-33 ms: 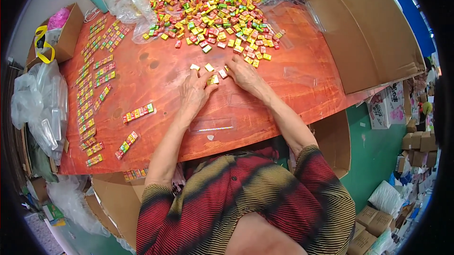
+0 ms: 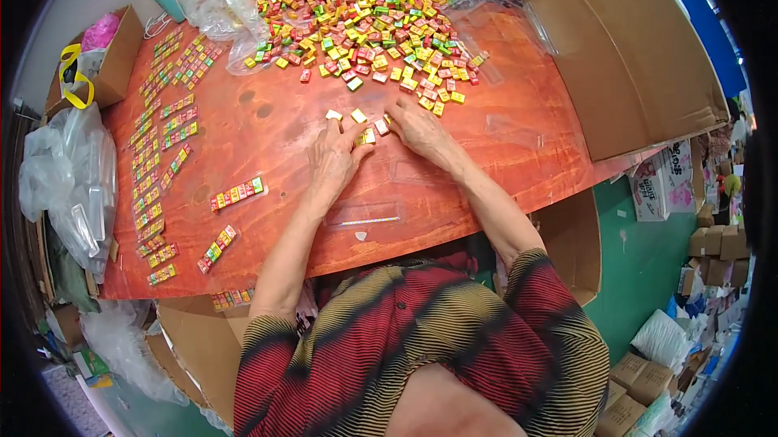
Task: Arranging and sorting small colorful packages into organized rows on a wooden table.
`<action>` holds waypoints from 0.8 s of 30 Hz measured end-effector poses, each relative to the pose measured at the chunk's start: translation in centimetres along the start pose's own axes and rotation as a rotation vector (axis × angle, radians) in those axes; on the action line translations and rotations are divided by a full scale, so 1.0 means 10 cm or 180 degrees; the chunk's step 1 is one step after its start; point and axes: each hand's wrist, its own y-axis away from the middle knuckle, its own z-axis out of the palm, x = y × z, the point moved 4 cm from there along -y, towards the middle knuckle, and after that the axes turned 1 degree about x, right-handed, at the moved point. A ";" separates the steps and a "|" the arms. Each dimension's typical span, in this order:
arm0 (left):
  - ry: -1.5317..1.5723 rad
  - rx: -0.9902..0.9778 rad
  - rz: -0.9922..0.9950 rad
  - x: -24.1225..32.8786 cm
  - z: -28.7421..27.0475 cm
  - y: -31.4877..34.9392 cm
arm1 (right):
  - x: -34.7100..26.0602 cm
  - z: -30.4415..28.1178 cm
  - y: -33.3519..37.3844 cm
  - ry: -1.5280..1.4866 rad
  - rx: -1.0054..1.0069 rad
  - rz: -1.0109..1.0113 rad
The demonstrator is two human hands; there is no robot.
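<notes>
My left hand (image 2: 332, 157) is low over the middle of the red-brown table, its thumb and forefinger closed about a small yellow box (image 2: 366, 137). At its fingertips lies a pale-topped yellow box (image 2: 333, 115), and another small box (image 2: 358, 115) sits just beyond. My right hand (image 2: 420, 131) has its fingers bent and pinched at a small yellow box (image 2: 388, 117), mostly hidden by the fingertips. Between the hands is a pink-and-white box (image 2: 382, 127). Farther back spreads a large heap of small red, yellow and green boxes (image 2: 356, 16).
Rows of joined small boxes (image 2: 146, 162) line the table's left side; two short strips (image 2: 237, 193) lie nearer me. A clear plastic sleeve (image 2: 362, 214) rests near the front edge. A big cardboard carton (image 2: 624, 48) stands at right, plastic bags (image 2: 69, 178) at left.
</notes>
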 end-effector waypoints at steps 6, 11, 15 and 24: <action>0.0004 0.0073 -0.0005 -0.03 0.01 0.03 | -0.18 0.03 0.10 -0.0043 -0.0347 -0.0075; 0.0061 0.0168 0.0054 -0.03 -0.08 0.07 | -0.25 0.01 0.11 -0.0448 -0.0372 -0.0036; 0.0035 0.0176 0.0018 -0.04 -0.05 0.06 | -0.08 -0.07 -0.34 -0.0199 0.0106 0.0147; 0.0051 0.0176 0.0047 -0.09 -0.06 0.04 | -0.19 0.19 -0.71 0.0273 0.0401 0.0489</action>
